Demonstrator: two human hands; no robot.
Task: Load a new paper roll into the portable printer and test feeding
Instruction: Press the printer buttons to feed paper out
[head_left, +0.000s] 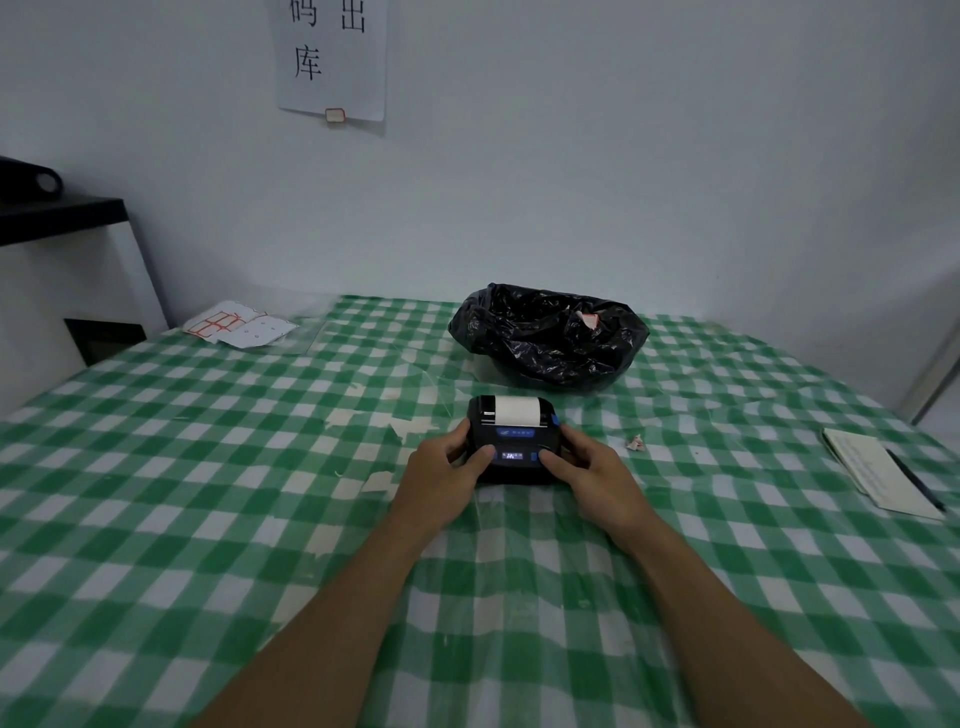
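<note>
Both hands clasp the printer (513, 439) near the tabletop's (208, 519) middle, left hand (444, 470) and right hand (597, 475) curled around its sides, thumbs on the front panel; steadying it while pressing feed lets the paper (518, 410) run straight.

Printer (514, 439) — black plastic; bag (548, 335) — glossy, crinkled.

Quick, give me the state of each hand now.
Left hand: closed on the printer, thumb on its front.
Right hand: closed on the printer's other side.
</note>
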